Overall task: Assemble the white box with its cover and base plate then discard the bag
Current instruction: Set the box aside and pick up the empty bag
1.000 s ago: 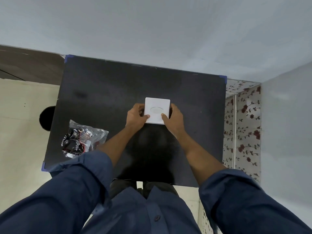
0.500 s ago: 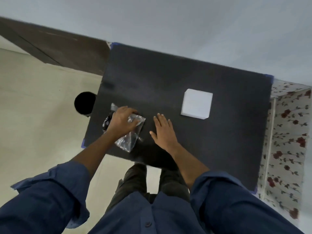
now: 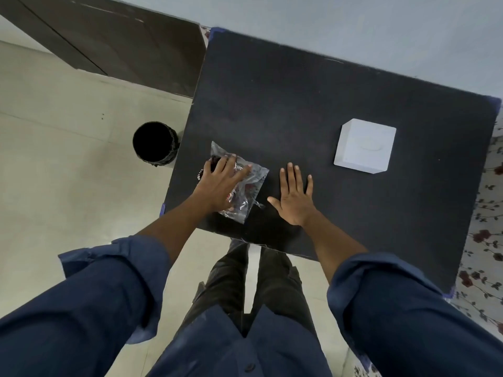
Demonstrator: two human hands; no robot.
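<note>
The white box (image 3: 364,146) stands closed on the right part of the black table (image 3: 299,99), its cover with an oval mark facing up; no hand touches it. A clear plastic bag (image 3: 251,183) with dark contents lies near the table's front left edge. My left hand (image 3: 220,183) lies on top of the bag with fingers spread and covers its left half. My right hand (image 3: 294,197) rests flat on the table just right of the bag, fingers apart, holding nothing.
A black round bin (image 3: 155,142) stands on the pale floor just left of the table. A dark wooden panel (image 3: 122,42) runs along the back left. A flowered surface (image 3: 487,240) borders the table's right side.
Both hands let go of the white box and moved left. My left hand landed on the bag, my right hand flat on the table. The view swung left, bringing the bin in.
</note>
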